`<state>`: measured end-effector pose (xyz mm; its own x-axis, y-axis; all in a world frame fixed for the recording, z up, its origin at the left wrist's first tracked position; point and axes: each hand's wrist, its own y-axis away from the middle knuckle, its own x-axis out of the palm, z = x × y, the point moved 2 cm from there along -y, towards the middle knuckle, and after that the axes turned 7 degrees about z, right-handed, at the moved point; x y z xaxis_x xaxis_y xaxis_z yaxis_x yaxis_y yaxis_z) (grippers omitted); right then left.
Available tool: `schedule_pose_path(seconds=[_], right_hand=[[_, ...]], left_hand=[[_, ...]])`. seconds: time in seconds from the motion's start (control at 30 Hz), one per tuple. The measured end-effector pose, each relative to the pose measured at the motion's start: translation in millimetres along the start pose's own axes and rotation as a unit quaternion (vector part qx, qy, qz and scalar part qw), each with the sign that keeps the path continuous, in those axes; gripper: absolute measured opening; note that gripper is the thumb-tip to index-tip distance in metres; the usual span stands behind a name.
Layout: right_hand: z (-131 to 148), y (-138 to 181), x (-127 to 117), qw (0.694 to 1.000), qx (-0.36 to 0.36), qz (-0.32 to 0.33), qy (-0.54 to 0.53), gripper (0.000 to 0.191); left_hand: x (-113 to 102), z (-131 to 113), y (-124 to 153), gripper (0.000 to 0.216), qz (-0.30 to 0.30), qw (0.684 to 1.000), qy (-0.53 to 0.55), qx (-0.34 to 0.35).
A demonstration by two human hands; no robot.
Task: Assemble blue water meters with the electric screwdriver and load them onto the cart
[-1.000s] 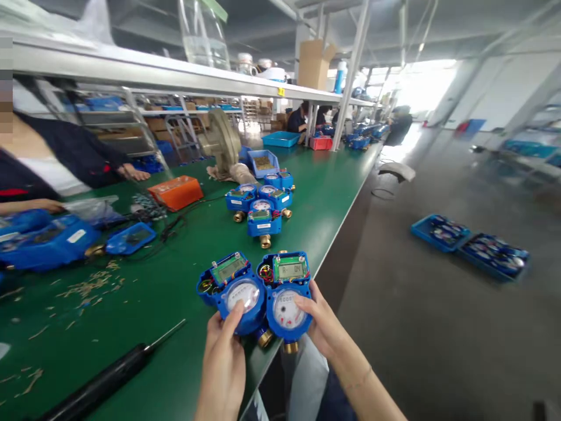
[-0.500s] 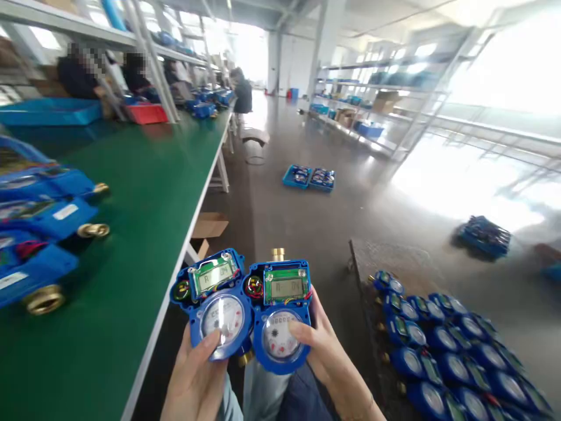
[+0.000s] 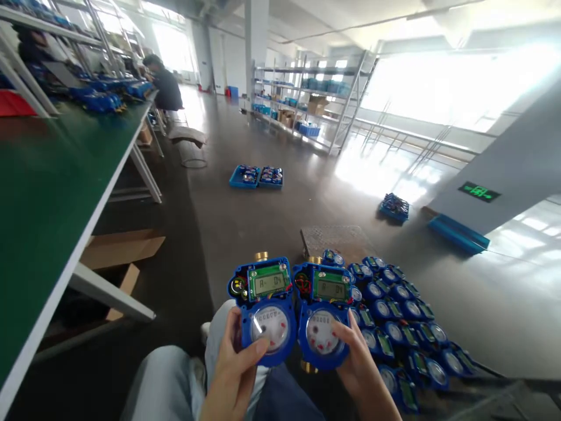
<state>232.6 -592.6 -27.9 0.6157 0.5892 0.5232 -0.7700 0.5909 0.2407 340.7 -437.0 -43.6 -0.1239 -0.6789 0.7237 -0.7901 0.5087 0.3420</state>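
I hold two blue water meters side by side over my lap. My left hand (image 3: 234, 368) grips the left meter (image 3: 265, 310), thumb on its round dial. My right hand (image 3: 357, 362) grips the right meter (image 3: 324, 316), thumb on its dial as well. Each meter has a green LCD board on top, coloured wires and brass fittings. Just right of my hands, a pile of several similar blue meters (image 3: 403, 327) lies on the floor.
The green workbench (image 3: 44, 193) runs along the left, with cardboard (image 3: 120, 248) under it. Blue trays of meters (image 3: 256, 176) sit on the floor further off, another tray (image 3: 394, 207) to the right. A person (image 3: 164, 88) sits at the far bench end. Shelving (image 3: 307, 99) stands behind.
I have turned right, away from the bench, carrying both meters off its edge to above my lap. The floor pile of meters has come into view beside my hands.
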Motion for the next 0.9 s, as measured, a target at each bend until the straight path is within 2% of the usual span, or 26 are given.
schedule_pose_path(seconds=[0.1,0.2,0.37,0.43,0.5,0.6,0.7,0.8,0.9], right_hand=[[-11.4,-20.5,-7.4,1.0,0.015,-0.021,-0.013,0.081],[-26.4,-55.0,-2.2,0.998,0.042,-0.032,-0.023,0.08],[-46.1,-128.5,23.7,0.996,0.078,-0.037,-0.022,0.081],[-47.2,-154.3,36.0,0.995,0.09,-0.04,-0.026,0.08],[-40.1,-172.8,47.5,0.993,0.104,-0.047,-0.04,0.077],[-10.1,-186.5,60.7,0.989,0.107,-0.064,-0.075,0.074],[39.1,-189.8,62.8,0.984,0.089,-0.104,-0.111,0.07],[97.6,-189.2,47.2,0.973,0.064,-0.169,-0.143,0.069],[156.2,-188.6,15.1,0.958,0.058,-0.229,-0.159,0.069]], left_hand=[[-0.8,0.4,-14.3,0.075,0.015,1.0,-0.027,-0.005],[-7.0,-4.0,-45.3,0.072,0.001,0.999,-0.04,-0.01],[-21.6,-21.3,-117.4,0.074,-0.08,0.993,-0.055,-0.067],[-20.1,-33.7,-143.2,0.075,-0.094,0.988,-0.069,-0.097],[-9.5,-48.6,-163.8,0.074,-0.092,0.984,-0.092,-0.125],[25.5,-70.9,-187.0,0.071,-0.081,0.973,-0.141,-0.161],[80.9,-81.7,-206.1,0.066,-0.06,0.96,-0.185,-0.203],[147.8,-70.2,-221.3,0.066,-0.022,0.945,-0.2,-0.259],[213.3,-37.7,-232.5,0.066,0.013,0.929,-0.2,-0.31]])
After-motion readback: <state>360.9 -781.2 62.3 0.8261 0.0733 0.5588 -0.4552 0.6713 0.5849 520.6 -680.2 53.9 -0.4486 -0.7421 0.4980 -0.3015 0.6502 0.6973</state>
